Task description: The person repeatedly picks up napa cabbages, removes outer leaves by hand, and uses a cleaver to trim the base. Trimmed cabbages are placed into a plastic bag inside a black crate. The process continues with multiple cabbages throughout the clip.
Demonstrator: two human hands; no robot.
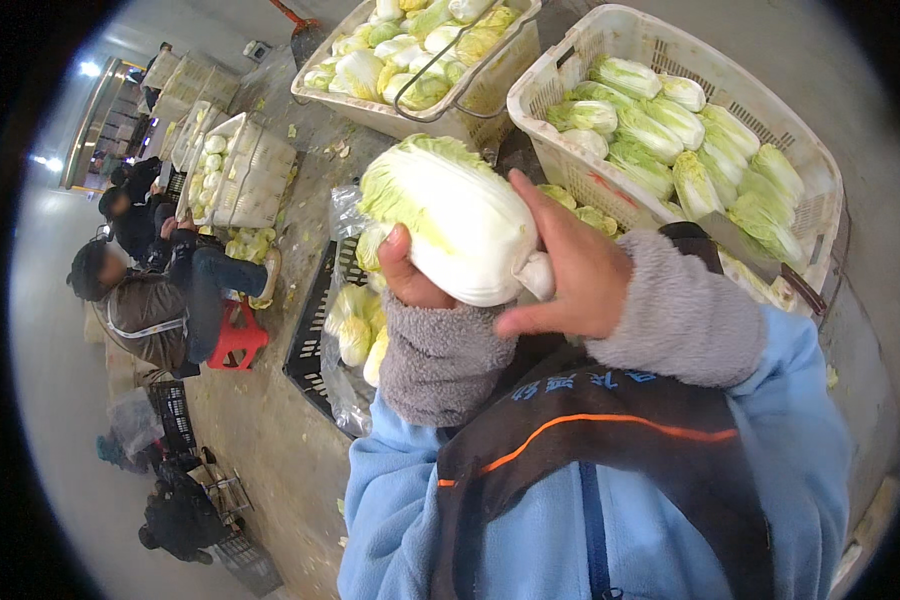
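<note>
A napa cabbage, trimmed to pale leaves, lies across my two hands in front of my chest. My left hand supports it from below, the thumb pressed on its near side. Around the white stem end curls my right hand, fingers on the far side and thumb underneath. Grey fleece cuffs cover both wrists. On the near rim of the right-hand crate rests a knife with a broad blade and a dark handle.
Two white plastic crates, one at the right and one ahead, hold cabbages. A wire hook hangs over the latter. Beside my left arm stands a black crate with a plastic liner. Left, a person sits on a red stool.
</note>
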